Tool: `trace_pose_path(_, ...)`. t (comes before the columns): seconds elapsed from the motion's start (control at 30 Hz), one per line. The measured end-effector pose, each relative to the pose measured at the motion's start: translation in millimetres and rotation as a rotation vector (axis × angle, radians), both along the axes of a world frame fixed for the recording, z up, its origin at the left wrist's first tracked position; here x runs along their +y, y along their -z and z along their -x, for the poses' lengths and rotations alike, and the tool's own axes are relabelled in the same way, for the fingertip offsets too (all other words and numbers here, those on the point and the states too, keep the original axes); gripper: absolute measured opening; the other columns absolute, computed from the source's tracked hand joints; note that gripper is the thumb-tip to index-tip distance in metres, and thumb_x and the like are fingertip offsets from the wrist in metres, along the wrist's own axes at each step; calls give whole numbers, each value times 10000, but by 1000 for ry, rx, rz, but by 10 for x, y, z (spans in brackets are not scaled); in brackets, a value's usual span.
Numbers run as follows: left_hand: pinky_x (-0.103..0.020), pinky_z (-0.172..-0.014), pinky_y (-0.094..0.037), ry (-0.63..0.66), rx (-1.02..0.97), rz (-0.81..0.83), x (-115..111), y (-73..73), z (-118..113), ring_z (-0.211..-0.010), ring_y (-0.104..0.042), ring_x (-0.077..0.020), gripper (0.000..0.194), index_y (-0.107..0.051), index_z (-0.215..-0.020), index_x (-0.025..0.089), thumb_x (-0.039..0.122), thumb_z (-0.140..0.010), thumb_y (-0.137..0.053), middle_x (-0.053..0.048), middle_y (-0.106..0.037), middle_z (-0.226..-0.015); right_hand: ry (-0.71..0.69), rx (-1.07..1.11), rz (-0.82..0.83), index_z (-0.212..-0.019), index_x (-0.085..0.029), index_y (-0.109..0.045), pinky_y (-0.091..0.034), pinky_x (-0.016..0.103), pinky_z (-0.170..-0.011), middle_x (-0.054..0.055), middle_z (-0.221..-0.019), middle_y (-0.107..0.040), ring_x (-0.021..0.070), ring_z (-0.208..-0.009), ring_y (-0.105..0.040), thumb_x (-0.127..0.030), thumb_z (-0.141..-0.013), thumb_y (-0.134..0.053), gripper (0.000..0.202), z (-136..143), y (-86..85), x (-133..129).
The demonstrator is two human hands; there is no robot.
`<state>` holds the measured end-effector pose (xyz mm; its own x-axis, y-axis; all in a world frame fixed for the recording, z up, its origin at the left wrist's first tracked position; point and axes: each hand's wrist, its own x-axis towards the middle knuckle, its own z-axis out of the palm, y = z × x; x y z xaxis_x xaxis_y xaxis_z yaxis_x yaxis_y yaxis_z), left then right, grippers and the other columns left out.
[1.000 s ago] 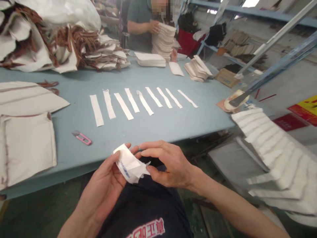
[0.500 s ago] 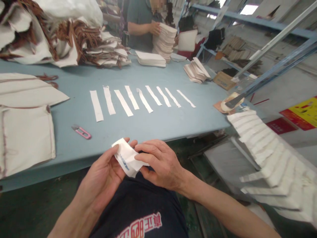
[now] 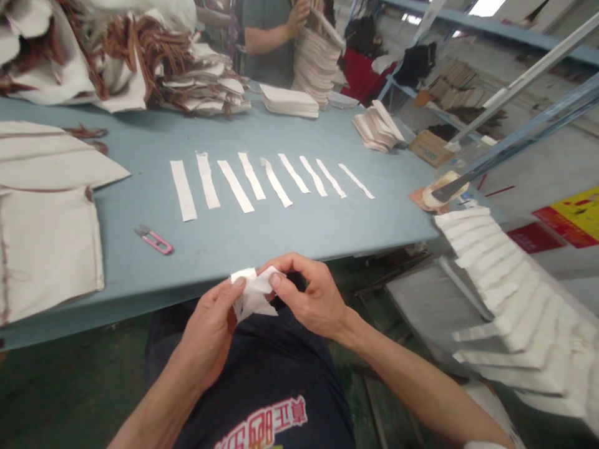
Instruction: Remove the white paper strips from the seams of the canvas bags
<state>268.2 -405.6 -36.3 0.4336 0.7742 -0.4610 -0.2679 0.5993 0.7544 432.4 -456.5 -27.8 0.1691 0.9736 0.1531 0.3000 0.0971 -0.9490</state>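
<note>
A small white piece [image 3: 255, 295], thin like paper or cloth and creased, is stretched between my two hands just off the table's front edge. My left hand [image 3: 213, 327] pinches its left side under the thumb. Its right corner is gripped between thumb and fingers of my right hand [image 3: 313, 296]. Beyond my hands, several white strips [image 3: 234, 187] lie in a slanting row on the blue-green table [image 3: 327, 227]. To the left of them rests a pair of pink-handled thread snips [image 3: 154, 239], blades pointing away to the left.
Sewn cream fabric pieces [image 3: 51, 249] cover the table's left side. A heap of cream and brown pieces [image 3: 140, 62] fills the far left. Across the table, a person [image 3: 266, 40] handles a tall stack [image 3: 316, 65]. White layered pieces [image 3: 524, 299] hang at the right, below a metal bar [image 3: 524, 125].
My right hand has turned and now pinches the white piece's corner, pulling it taut. My left hand has closed its thumb onto it. The person opposite has tilted the top of the stack.
</note>
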Motion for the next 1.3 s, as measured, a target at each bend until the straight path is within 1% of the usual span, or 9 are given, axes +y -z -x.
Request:
trace_pose_path(0.07, -238, -675, -605, 50, 14, -21, -19, 55, 22, -897, -808, -264, 210, -836, -868, 113, 319, -893, -807, -107, -870, -902, 17, 73, 90, -925, -238, -699, -598, 303, -694, -6, -753, -755, 176, -690, -733, -345, -984, -634, 138, -21, -3, 54)
trace_pose_path(0.13, -262, -701, -612, 96, 22, -13, -26, 115, 52, -863, -801, -266, 388, -837, -888, 127, 511, -841, -863, -107, -868, -884, 45, 94, 109, -887, -228, -692, -565, 282, -689, -2, -758, -744, 166, -711, -717, -363, -958, -652, 158, -41, -4, 107)
trace_pose_path(0.27, -293, -734, -591, 152, 33, -56, -16, 228, 128, -804, -762, -249, 681, -842, -986, 136, 791, -815, -774, -99, -862, -868, 43, 174, 135, -855, -207, -675, -516, 263, -660, 4, -767, -724, 145, -687, -670, -394, -918, -695, 197, -75, -4, 194)
trace_pose_path(0.43, -301, -818, -535, 304, 197, -324, -38, 275, 160, -844, -724, -233, 582, -851, -994, 168, 720, -809, -828, -86, -864, -946, 71, 298, 143, -826, -211, -661, -500, 254, -623, -9, -729, -699, 135, -655, -631, -428, -871, -739, 235, -75, -1, 309)
trace_pose_path(0.53, -315, -795, -523, 296, 282, -435, -82, 278, 114, -830, -711, -238, 546, -859, -965, 173, 700, -874, -751, -90, -852, -912, 110, 391, 149, -798, -214, -643, -523, 252, -650, -22, -705, -676, 129, -666, -626, -451, -832, -765, 269, -50, -6, 392)
trace_pose_path(0.87, -298, -681, -524, 324, 313, -545, -140, 305, -8, -704, -710, -216, 522, -813, -959, 181, 637, -1006, -563, -72, -831, -823, 170, 585, 122, -810, -205, -639, -539, 227, -599, -39, -692, -670, 103, -604, -607, -503, -787, -850, 367, -42, -43, 526)
trace_pose_path(1.0, -284, -613, -466, 385, 356, -676, -186, 359, -86, -639, -678, -196, 503, -778, -878, 204, 577, -1058, -493, -33, -759, -713, 258, 683, 117, -826, -208, -607, -547, 225, -581, -19, -725, -706, 116, -601, -654, -489, -866, -824, 357, -86, -60, 640)
trace_pose_path(1.13, -278, -615, -439, 475, 353, -810, -324, 449, -176, -627, -688, -177, 465, -740, -892, 229, 513, -1101, -438, -14, -751, -716, 412, 721, 103, -832, -206, -570, -512, 187, -526, -49, -673, -658, 77, -504, -589, -313, -1034, -631, 237, -189, -48, 847)
trace_pose_path(1.3, -278, -646, -450, 630, 188, -888, -650, 688, -262, -649, -701, -167, 491, -680, -851, 256, 499, -1140, -366, 2, -739, -711, 592, 438, -87, -883, -220, -559, -390, 162, -463, -99, -622, -557, 56, -456, -440, -282, -1079, -598, 209, -514, 35, 1118)
